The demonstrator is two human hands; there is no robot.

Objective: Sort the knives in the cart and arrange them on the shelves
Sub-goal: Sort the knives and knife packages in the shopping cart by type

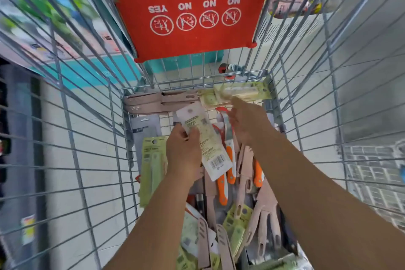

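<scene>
I look down into a wire cart (114,129) full of packaged knives. My left hand (183,151) grips a white carded knife pack (208,144) with a barcode, held back side up above the pile. My right hand (245,120) reaches toward the far end of the cart, its fingers stretched to a green carded knife pack (243,93) lying against the end wall; whether it touches the pack is unclear. Below lie orange-handled knives (222,188), pink-sheathed knives (266,204) and more green packs (151,166).
The red child-seat flap (186,11) with YES/NO signs stands at the cart's far end. Pink knives (160,103) lie across the far left corner, a grey pack (145,136) beside them. Blurred shelves with goods flank the cart on both sides over a pale tiled floor.
</scene>
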